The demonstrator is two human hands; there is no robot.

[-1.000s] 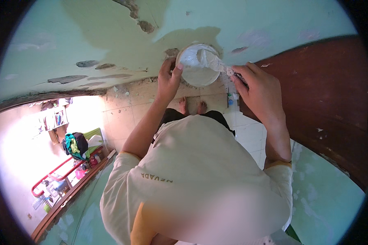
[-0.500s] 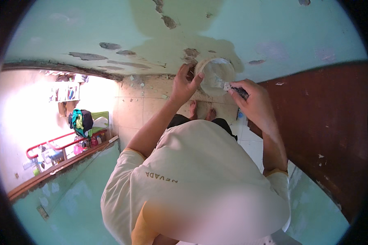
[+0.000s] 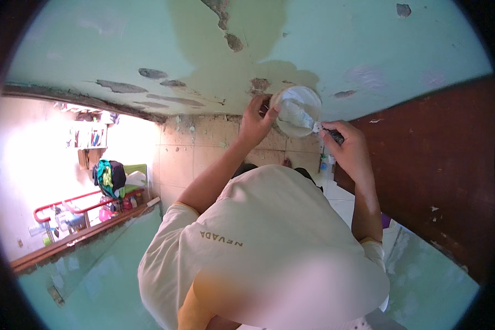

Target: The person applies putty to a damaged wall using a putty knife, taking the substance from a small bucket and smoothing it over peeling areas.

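Observation:
My left hand [image 3: 254, 125] is closed around the left side of a round white tub [image 3: 281, 125] of white paste. My right hand [image 3: 351, 149] grips the dark handle of a putty knife [image 3: 333, 135], whose paste-coated blade lies inside the tub at a diagonal. Just beyond both hands is a pale green wall [image 3: 335, 49] with flaked grey patches [image 3: 234, 41], some of them close above the tub.
A dark wooden door or panel [image 3: 434, 165] fills the right side. Tiles [image 3: 176, 159] with paint flakes lie below. At left, through an opening, are shelves [image 3: 91, 135], a pile of clothing [image 3: 110, 177] and a red rail [image 3: 52, 209].
The tub and both hands sit lower and further right in the picture, as the view shifted. The knife blade has gone deeper into the tub, and my feet are now mostly hidden.

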